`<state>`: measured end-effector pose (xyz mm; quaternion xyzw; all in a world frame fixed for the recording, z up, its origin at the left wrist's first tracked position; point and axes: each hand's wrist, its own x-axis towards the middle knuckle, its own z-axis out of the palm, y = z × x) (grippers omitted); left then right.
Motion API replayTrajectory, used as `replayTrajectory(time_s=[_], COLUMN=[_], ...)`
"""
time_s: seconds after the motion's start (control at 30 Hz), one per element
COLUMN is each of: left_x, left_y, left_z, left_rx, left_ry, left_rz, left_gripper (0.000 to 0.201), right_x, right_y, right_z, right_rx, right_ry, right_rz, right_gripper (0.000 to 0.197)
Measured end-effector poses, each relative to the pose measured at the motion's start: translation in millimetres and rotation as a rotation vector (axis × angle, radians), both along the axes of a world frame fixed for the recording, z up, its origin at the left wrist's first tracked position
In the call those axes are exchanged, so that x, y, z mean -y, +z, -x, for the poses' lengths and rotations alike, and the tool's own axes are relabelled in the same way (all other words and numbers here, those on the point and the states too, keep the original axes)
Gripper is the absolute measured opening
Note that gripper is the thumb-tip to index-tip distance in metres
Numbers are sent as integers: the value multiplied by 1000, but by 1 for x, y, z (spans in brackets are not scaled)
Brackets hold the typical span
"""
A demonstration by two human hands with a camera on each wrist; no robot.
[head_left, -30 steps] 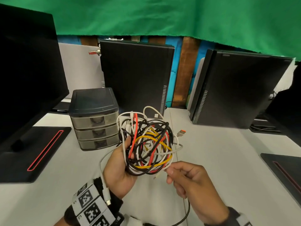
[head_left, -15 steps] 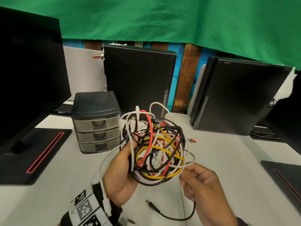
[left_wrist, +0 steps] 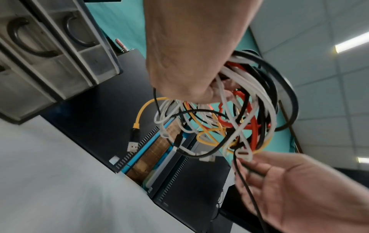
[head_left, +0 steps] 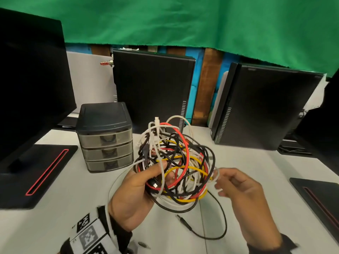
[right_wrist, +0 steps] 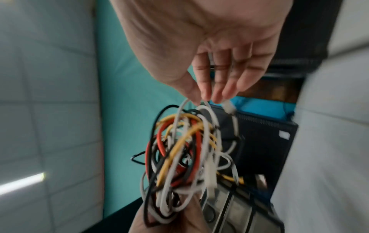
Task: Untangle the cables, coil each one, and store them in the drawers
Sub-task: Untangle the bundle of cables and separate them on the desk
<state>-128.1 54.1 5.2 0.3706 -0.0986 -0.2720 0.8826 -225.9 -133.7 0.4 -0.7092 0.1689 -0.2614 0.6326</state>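
A tangled ball of white, black, red and yellow cables (head_left: 180, 162) hangs above the white desk, in front of me. My left hand (head_left: 146, 182) grips the tangle from its left side, thumb over several strands; the same tangle (left_wrist: 229, 116) shows below that hand's knuckles. My right hand (head_left: 229, 182) pinches a white cable loop (head_left: 216, 176) at the tangle's right edge, thumb and fingertips (right_wrist: 207, 96) meeting on it. A loose black cable end (head_left: 185, 223) trails down onto the desk. The small three-drawer unit (head_left: 106, 142) stands to the left, drawers closed.
Two black computer towers (head_left: 154, 92) (head_left: 264, 109) stand upright behind the tangle. A black monitor (head_left: 31, 85) and its red-trimmed base (head_left: 36, 171) fill the left side. Another dark base (head_left: 319, 198) lies at the right edge. A green cloth hangs behind.
Both hands have turned the tangle and spread it a little wider. My right hand has shifted right along the white loop. The black cable end now lies on the desk.
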Motion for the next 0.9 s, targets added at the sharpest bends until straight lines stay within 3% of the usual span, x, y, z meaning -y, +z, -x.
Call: replayTrajectory(time_s=[0.07,0.17,0.3,0.57,0.77,0.9], left_x=[1,0,0,1,2,1], left_y=[-1,-2,-4,1,-1,-1], left_z=[0,3,8,20,21,20], left_rx=[58,130,226,461,481,363], left_ry=[24,46,22,20,69,35], left_rz=[-67,-139,-236,-363,-404,-363], left_gripper=[54,51,49,46,45,45], right_x=[1,-12,-30,-46,-38,-32], right_y=[5,17,17,11,1,-3], right_z=[5,15,22,24,15,14], right_rx=[80,163,292,410,337,322], right_ry=[-114,-151,-77,118,72,57], right_rz=[125,313,648,957,963,946], right_gripper=[19,14,13,33,27,30])
